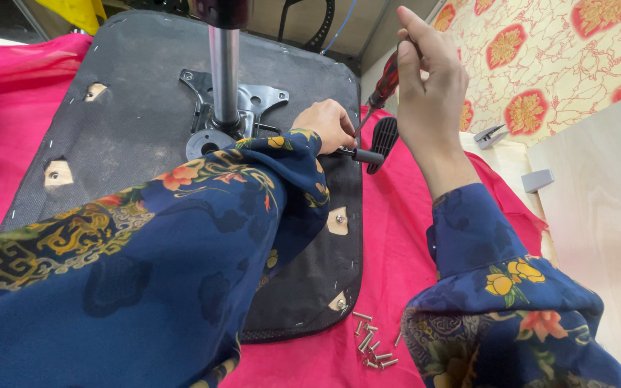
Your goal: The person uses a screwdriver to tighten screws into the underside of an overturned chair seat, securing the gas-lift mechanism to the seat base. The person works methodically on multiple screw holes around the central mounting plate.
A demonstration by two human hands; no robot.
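— One black seat base (pixel 145 108) upside down, pink cloth (pixel 397 237) beneath?
— Yes. Right hand (pixel 429 86) grips a red-handled screwdriver (pixel 386 82) at one o'clock; left hand (pixel 328 122) closes around the black lever (pixel 368 154).
— Screws?
— About ten loose screws (pixel 374 343) at five o'clock.

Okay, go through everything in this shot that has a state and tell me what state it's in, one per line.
Black upholstered chair seat base: upside down on pink cloth.
Chrome gas-lift cylinder: upright in metal mounting plate.
Red-handled screwdriver: tilted, gripped by right hand.
Left hand: resting beside black lever.
Silver screws: loose, piled.
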